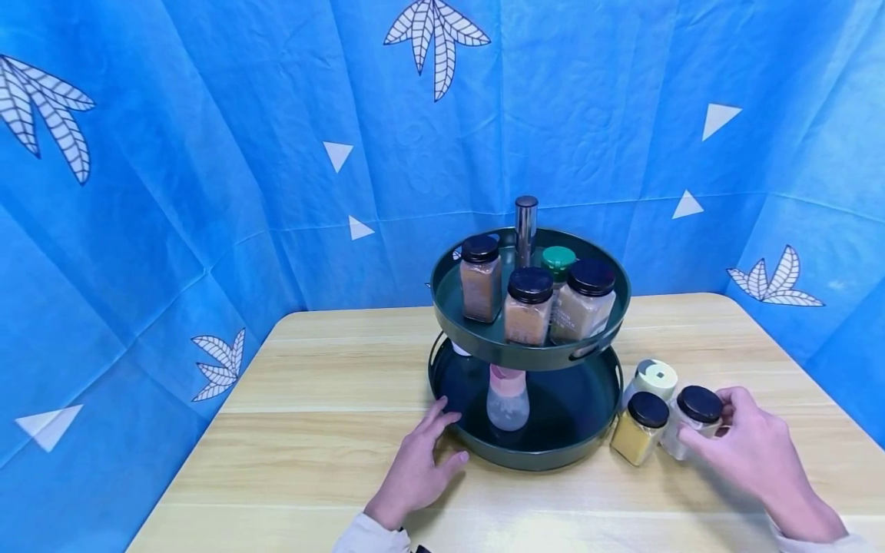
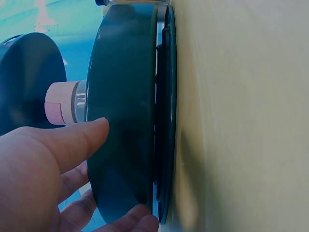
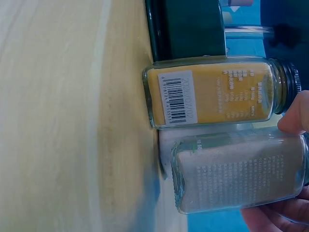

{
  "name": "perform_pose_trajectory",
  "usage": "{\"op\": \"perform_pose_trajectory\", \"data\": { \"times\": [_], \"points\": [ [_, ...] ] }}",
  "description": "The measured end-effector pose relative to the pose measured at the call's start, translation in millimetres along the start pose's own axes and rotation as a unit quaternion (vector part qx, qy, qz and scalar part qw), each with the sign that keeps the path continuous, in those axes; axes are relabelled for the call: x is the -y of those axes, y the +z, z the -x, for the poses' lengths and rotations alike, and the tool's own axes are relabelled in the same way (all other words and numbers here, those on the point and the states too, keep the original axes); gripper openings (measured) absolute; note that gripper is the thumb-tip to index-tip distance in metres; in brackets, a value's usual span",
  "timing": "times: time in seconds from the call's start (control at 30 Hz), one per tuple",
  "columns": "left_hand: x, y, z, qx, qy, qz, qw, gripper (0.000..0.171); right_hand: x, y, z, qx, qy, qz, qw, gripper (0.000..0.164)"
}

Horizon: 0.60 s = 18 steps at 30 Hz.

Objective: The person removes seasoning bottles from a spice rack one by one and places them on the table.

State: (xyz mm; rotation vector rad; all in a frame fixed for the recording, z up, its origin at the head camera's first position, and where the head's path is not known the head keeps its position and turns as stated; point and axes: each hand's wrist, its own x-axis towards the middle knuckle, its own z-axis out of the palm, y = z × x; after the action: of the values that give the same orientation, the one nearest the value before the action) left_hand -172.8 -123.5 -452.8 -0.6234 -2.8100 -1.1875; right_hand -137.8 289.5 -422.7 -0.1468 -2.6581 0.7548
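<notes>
My right hand (image 1: 750,445) grips a square glass spice jar (image 3: 236,171) of pale powder near its black lid, thumb on one side and fingers on the other. Close beside it stands a jar of yellow powder (image 3: 210,94), also black-lidded. Behind these two is a container with a pale lid (image 1: 657,376). At the left front of a dark green two-tier turntable, my left hand (image 1: 418,468) spreads its fingers by the lower tray (image 1: 553,458). The left wrist view shows that thumb over the tray's outer wall (image 2: 123,96).
Several black-lidded jars, one of them brown-filled (image 1: 480,280), and a green-capped jar (image 1: 558,261) stand on the upper tray (image 1: 512,355) around a metal post (image 1: 525,230). A pink-topped bottle (image 1: 508,403) is on the lower tier. Blue curtain (image 1: 429,153) surrounds the wooden table (image 1: 311,415).
</notes>
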Motion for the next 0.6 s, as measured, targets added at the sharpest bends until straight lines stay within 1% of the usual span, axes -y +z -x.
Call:
{"op": "perform_pose_trajectory", "data": {
  "times": [0.17,0.6],
  "points": [
    [-0.4,0.1,0.3,0.003,-0.008,0.002,1.0,0.052,-2.2,1.9,1.1,0.006,0.003,0.0,1.0,0.064],
    [-0.3,-0.4,1.0,0.001,-0.001,0.0,1.0,0.052,-3.3,8.1,3.9,-0.001,-0.002,-0.001,1.0,0.062]
  ]
}}
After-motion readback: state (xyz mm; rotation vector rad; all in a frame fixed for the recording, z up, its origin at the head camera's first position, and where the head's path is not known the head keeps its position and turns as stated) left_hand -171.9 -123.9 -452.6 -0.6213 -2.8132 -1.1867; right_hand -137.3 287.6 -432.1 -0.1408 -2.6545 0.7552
